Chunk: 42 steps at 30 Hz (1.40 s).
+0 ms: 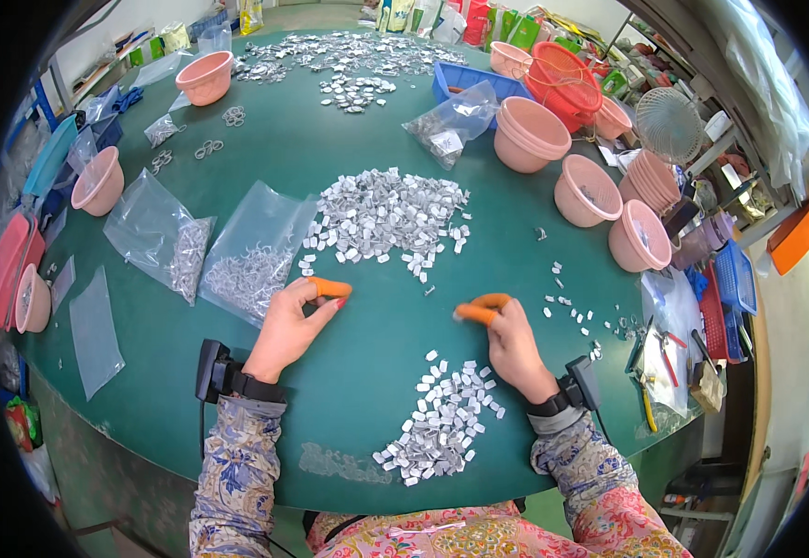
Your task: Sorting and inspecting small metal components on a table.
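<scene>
Left hand (285,322): narrow; contents unclear
Right hand (519,352): blurred fingertips; cannot tell
Small silver-white oblong pieces (451,418): two nearest heaps, beyond and bodyward of hands
Scuffed green bench (377,330): beneath hands
Grey floor (135,470): left of hands

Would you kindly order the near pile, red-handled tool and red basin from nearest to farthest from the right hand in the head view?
1. Near pile, below-left of the right hand.
2. Red-handled tool, on the table's right.
3. Red basin, toward the back right.
</scene>
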Each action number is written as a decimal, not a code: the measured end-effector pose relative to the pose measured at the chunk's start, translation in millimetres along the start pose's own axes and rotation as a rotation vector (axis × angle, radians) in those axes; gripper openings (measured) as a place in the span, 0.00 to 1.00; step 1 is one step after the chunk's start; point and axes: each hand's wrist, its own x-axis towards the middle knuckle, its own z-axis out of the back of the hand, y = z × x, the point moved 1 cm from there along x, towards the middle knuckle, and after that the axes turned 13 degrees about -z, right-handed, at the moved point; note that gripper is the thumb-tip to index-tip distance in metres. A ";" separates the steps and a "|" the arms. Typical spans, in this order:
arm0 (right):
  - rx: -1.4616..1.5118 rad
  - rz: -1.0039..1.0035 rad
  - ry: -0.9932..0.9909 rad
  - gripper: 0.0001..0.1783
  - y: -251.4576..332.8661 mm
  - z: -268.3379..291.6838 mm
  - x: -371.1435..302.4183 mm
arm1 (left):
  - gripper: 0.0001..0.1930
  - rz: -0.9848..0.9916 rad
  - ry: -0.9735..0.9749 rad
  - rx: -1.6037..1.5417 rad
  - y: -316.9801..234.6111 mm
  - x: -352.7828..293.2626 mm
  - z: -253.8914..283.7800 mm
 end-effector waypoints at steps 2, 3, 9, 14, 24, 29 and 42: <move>-0.002 0.108 0.163 0.27 -3.1 -4.9 -0.9 | 0.11 0.007 -0.019 -0.026 0.3 0.4 -0.2; 0.001 0.120 0.170 0.27 -4.6 -6.9 1.1 | 0.11 -0.007 -0.005 0.009 -1.4 1.2 -1.4; 0.027 -0.020 -0.049 0.10 21.3 -22.7 41.5 | 0.11 -0.016 0.016 0.033 -1.3 1.4 -0.4; -0.089 0.081 -0.016 0.14 4.4 -36.2 53.2 | 0.11 -0.101 -0.030 0.057 1.3 -2.4 -3.2; 0.300 -0.167 0.062 0.28 -19.7 -13.8 30.8 | 0.10 -0.060 -0.012 0.040 -5.7 1.3 -0.4; -0.028 0.099 0.019 0.30 3.0 -13.4 27.8 | 0.11 -0.003 0.017 0.004 -3.6 2.0 1.2; -0.151 0.099 0.158 0.32 4.7 3.4 -9.8 | 0.10 -0.057 -0.014 0.039 -3.7 -0.6 0.2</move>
